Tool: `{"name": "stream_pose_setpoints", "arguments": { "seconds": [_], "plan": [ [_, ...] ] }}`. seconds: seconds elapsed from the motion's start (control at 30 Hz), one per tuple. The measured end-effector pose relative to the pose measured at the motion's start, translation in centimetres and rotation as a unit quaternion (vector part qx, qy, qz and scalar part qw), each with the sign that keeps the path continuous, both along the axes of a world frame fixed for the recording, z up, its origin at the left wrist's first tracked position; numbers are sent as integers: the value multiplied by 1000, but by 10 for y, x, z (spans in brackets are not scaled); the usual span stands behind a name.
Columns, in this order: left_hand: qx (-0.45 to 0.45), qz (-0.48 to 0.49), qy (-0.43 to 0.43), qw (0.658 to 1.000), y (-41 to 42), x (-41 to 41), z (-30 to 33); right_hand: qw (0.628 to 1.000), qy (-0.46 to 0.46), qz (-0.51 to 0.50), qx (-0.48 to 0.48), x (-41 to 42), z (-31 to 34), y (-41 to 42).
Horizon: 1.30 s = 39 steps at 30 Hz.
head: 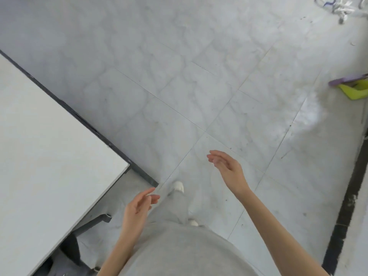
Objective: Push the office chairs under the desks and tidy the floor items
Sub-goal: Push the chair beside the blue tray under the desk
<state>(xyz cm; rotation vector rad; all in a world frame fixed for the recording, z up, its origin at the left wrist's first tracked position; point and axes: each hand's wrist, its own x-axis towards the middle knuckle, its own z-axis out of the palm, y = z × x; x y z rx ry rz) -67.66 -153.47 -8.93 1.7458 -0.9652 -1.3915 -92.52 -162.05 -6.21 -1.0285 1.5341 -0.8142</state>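
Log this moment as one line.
left hand: open, empty | right hand: open, empty | desk: left | dustpan: floor, far right

Both forearms are bare, with no sleeves reaching into view, and nothing is worn on the wrists or fingers. The left hand point(139, 208) and right hand point(229, 170) are bare. A plain light grey top point(179, 253) covers the torso, above loose grey trousers point(171, 208) and white shoes point(178, 186)

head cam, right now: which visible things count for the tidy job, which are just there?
Job:
green-and-purple item on floor, right edge
tangle of cords, top right
desk, left
left hand and right hand, both empty

Just there:
white shoes
black floor strip
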Motion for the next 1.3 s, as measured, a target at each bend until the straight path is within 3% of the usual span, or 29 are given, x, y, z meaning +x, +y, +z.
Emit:
{"name": "stream_pose_setpoints", "arguments": {
  "seconds": [0.17,0.3,0.47,0.63,0.8,1.07,1.2,1.3],
  "plan": [
    [-28,41,12,999,-149,-11,-23,1000,-2,-11,22,1,-24,-126],
    [-67,33,22,997,-286,-11,-3,997,8,-39,64,3,-29,-194],
    [-109,49,24,993,-439,13,28,997,6,-1,80,13,-18,-304],
    [-118,117,14,986,-561,52,27,997,3,27,69,41,-30,-467],
    [-57,239,7,969,-646,100,3,986,-10,152,67,125,-39,-649],
    [-3,438,-7,899,-742,188,4,921,-12,388,-15,334,11,-900],
    [-10,492,-13,870,-810,260,-9,901,-9,434,-31,431,0,-983],
    [-21,497,-12,867,-876,339,-17,908,4,419,-14,493,-18,-1032]
  ]
}}
